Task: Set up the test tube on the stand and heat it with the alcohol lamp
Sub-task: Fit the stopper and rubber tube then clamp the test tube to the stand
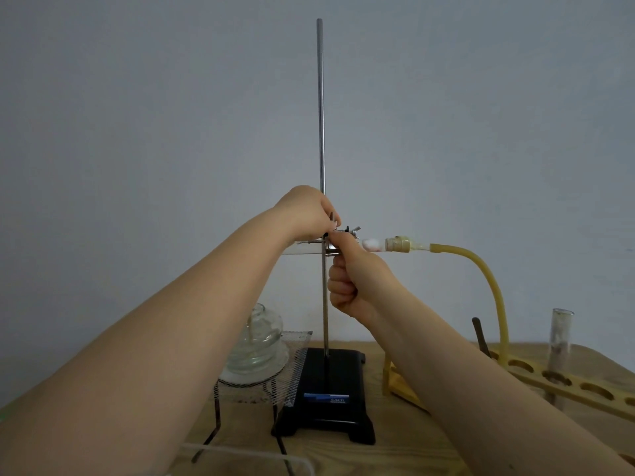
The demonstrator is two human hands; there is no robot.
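A retort stand with a black base point(326, 379) and a tall metal rod point(321, 115) stands at the table's middle. A metal clamp point(347, 231) sits on the rod and holds a test tube point(371, 244) lying horizontally, white cotton showing near its stoppered mouth point(397, 244). My left hand point(305, 214) pinches a clamp screw beside the rod. My right hand point(357, 283) is curled below the clamp, its thumb and forefinger pinching the clamp. A glass alcohol lamp point(256, 341) rests on wire gauze point(295, 359) over a tripod, left of the base, partly behind my left forearm.
A yellow rubber hose point(488, 280) runs from the stopper and curves down to the right. A wooden test tube rack point(563, 383) holds another tube point(560, 338) at the right. A dark handle point(479, 334) stands behind the rack. White tubing point(275, 456) lies at the front edge.
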